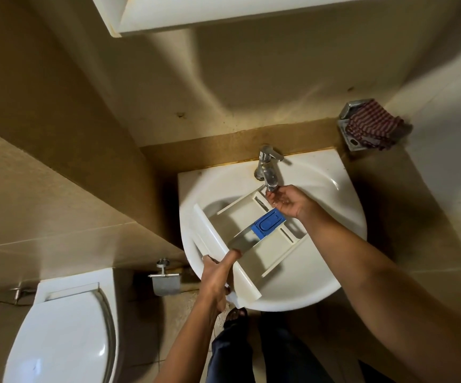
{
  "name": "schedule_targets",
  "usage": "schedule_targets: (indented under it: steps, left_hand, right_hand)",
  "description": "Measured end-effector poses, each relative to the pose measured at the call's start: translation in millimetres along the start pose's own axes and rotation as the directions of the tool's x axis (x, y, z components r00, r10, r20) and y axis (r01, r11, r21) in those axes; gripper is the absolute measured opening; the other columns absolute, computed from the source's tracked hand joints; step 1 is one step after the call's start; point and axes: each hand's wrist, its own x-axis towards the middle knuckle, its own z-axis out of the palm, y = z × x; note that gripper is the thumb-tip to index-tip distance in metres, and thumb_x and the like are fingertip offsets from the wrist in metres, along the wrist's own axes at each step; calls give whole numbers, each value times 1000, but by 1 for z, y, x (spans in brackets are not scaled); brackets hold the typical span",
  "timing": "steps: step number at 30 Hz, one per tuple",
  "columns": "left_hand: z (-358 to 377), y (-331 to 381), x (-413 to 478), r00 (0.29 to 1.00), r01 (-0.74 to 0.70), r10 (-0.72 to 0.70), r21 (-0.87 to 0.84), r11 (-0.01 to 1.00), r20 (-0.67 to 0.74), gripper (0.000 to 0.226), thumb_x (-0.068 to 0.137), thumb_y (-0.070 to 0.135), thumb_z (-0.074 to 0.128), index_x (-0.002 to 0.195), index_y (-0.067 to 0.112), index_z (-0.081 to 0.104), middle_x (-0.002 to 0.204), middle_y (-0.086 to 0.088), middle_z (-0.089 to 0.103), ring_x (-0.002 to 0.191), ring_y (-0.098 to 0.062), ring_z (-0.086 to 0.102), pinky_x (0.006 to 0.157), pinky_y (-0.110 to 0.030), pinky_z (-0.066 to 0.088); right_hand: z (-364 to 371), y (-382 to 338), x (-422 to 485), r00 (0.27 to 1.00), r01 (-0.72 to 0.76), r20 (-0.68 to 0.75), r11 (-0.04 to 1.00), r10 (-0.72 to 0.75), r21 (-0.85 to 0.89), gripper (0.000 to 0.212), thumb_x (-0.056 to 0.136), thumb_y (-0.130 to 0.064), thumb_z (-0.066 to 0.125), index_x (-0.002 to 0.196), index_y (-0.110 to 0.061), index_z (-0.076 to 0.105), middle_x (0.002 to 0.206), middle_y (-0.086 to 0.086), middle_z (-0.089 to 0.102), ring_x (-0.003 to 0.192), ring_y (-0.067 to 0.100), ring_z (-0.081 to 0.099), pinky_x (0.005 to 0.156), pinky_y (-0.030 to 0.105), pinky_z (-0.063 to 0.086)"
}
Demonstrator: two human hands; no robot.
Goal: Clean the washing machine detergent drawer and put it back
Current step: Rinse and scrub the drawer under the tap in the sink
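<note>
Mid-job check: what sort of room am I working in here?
Most likely a small bathroom: a white ceramic washbasin with a chrome tap, a white toilet with closed lid, and a metal toilet-roll holder.

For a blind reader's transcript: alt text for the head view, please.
A person holds a white plastic detergent drawer with a blue insert across a white ceramic basin, left hand gripping its front end, right hand beneath the chrome tap.
</note>
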Motion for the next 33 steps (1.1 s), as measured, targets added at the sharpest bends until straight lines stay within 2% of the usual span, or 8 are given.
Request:
schedule_targets:
  steps: [10,13,18,22,24,26,28,33]
  left_hand:
    - [17,-2,-4,994,61,-60,3,998,-93,84,49,51,77,112,8,44,86,-10,51,69,-22,49,50,-27,40]
    - [23,-3,-8,992,55,-60,-48,997,-110,92,42,53,77,113,8,42,88,-10,54,68,-20,50,51,-26,40]
    - [24,-3,-9,994,19,-25,-59,998,-110,106,43,56,80,124,-2,45,84,-9,52,60,-19,46,40,-22,37]
    - [23,-4,-11,992,32,-38,-53,998,-120,97,45,56,78,119,4,43,86,-9,53,64,-19,49,48,-25,39]
    - [23,-5,-10,991,36,-43,-60,998,-127,96,47,55,78,120,3,44,83,-10,53,65,-20,50,50,-27,40]
    - [22,-5,-9,990,32,-40,-61,998,-135,99,48,55,80,123,-1,47,80,-9,51,64,-19,48,49,-27,41]
    - [20,-5,-8,986,21,-31,-62,998,-161,99,45,55,81,120,0,48,75,-6,47,62,-18,45,53,-28,41]
    - [9,-2,-1,976,-28,33,24,999,-217,97,41,55,80,116,8,41,86,-6,51,73,-19,49,58,-30,41]
  right_hand:
    - [-7,-6,-34,999,0,42,976,9,-220,13,95,2,44,94,8,56,82,16,59,67,15,55,51,19,52]
    - [4,19,-66,993,28,107,816,42,-577,17,96,0,46,89,5,61,86,17,66,72,19,66,64,22,58]
    - [13,43,-93,915,12,253,604,316,-797,34,101,-6,36,126,12,50,124,27,58,113,33,59,95,34,50]
    - [10,16,-67,993,109,99,761,-59,-639,28,98,-3,46,119,15,53,110,26,63,90,28,65,78,27,57]
    - [6,5,-45,987,150,20,857,-161,-492,19,96,3,47,110,12,55,116,27,60,101,31,64,80,29,56]
    - [6,0,-31,988,130,-35,928,-151,-349,14,96,5,44,103,9,55,110,26,61,113,34,59,85,35,55]
    - [9,1,-25,996,68,-44,966,-82,-251,13,97,3,43,97,7,55,95,22,63,112,33,59,75,31,58]
    - [18,9,-10,1000,-21,-14,995,20,-99,23,100,-5,40,85,2,56,75,12,62,72,18,60,46,21,54]
